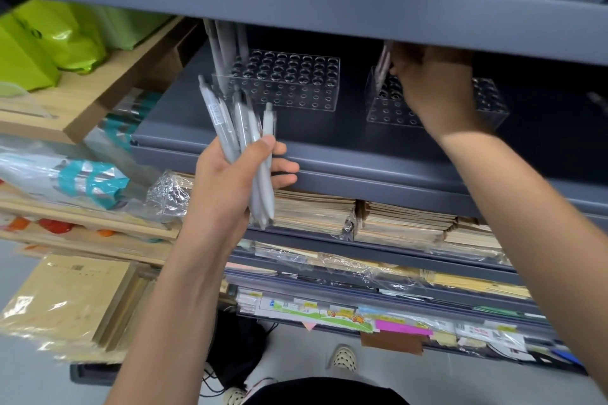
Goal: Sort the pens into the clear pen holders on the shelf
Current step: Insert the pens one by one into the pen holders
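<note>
Left hand (227, 181): lower centre, fingers curled round a bundle of grey pens (243, 128).
Right hand (434, 85): upper right, pinching a pale pen (383, 66) upright over the right holder (490, 102), at its left end.
Key relation: the bundle sits just below and in front of the left holder (296, 82), long axes near upright; the left hand is nearer it.
Shelf (329, 148): carries both holders, well apart.
Writing: one barrel label, too blurred to read.

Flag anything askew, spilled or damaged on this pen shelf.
Nothing stands out. The left holder and right holder sit flat on the shelf, grey pens standing in the left one. The left hand grips a pen bundle; the right hand pinches a pinkish pen.
</note>
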Tool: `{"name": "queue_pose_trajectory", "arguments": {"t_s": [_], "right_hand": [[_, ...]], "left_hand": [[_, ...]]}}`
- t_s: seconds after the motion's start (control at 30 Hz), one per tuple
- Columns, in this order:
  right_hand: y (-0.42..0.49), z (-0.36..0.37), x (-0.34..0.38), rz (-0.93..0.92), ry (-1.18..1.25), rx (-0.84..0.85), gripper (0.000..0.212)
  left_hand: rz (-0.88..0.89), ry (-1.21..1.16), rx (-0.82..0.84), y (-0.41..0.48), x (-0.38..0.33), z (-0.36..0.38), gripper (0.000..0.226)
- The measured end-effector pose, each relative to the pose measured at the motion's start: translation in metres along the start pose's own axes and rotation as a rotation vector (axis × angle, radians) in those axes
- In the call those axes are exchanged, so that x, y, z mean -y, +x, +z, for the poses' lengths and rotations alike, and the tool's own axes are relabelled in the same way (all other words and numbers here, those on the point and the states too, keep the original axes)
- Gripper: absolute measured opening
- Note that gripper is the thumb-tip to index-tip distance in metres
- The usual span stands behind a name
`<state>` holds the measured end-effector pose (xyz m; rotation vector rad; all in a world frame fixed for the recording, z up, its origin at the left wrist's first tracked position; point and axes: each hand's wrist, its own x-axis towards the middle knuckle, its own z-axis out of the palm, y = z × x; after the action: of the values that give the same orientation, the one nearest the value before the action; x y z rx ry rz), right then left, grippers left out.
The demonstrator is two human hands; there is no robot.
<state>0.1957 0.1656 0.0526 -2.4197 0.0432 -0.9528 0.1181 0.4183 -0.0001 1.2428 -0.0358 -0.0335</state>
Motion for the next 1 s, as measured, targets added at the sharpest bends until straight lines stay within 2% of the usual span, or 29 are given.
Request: {"name": "queue_pose_trajectory", "arguments": {"t_s": [0.1,0.2,0.27,0.33,0.4,0.47,0.53,0.63,0.7,0.8,0.87,1.0], "right_hand": [[-0.008,-0.005,0.008,0.037,0.103,-0.089,0.039],[-0.023,-0.006,0.019,0.105,0.186,-0.188,0.026],[-0.036,-0.006,0.034,0.098,0.308,-0.017,0.019],[-0.048,-0.003,0.049,0.075,0.485,0.301,0.007],[-0.053,0.001,0.058,0.049,0.536,0.572,0.003],[-0.054,0.004,0.064,0.047,0.574,0.716,0.006],[-0.054,0.007,0.064,0.107,0.655,0.786,0.018],[-0.054,0.011,0.066,0.234,0.828,0.776,0.019],[-0.053,0.013,0.071,0.305,1.006,0.638,0.004],[-0.050,0.015,0.079,0.360,1.144,0.477,0.006],[-0.054,0.020,0.087,0.359,1.163,0.485,0.004],[-0.065,0.030,0.104,0.298,1.014,0.656,0.005]], "left_hand": [[0.000,-0.025,0.016,-0.002,0.000,-0.001,0.024],[-0.002,-0.043,0.034,-0.003,0.000,-0.001,0.019],[-0.007,-0.040,0.061,-0.004,0.000,0.001,0.020],[-0.010,-0.036,0.096,-0.005,0.000,0.003,0.021],[-0.011,-0.031,0.136,-0.006,-0.001,0.006,0.020],[-0.009,-0.031,0.168,-0.008,-0.002,0.007,0.022],[-0.007,-0.041,0.186,-0.009,-0.004,0.006,0.023],[-0.014,-0.065,0.185,-0.010,-0.004,-0.001,0.021],[-0.024,-0.055,0.168,-0.011,-0.004,-0.009,0.020],[-0.022,0.017,0.137,-0.010,-0.005,-0.022,0.018],[-0.014,0.036,0.123,-0.009,-0.005,-0.029,0.017],[-0.002,0.025,0.088,-0.007,-0.008,-0.040,0.015]]}}
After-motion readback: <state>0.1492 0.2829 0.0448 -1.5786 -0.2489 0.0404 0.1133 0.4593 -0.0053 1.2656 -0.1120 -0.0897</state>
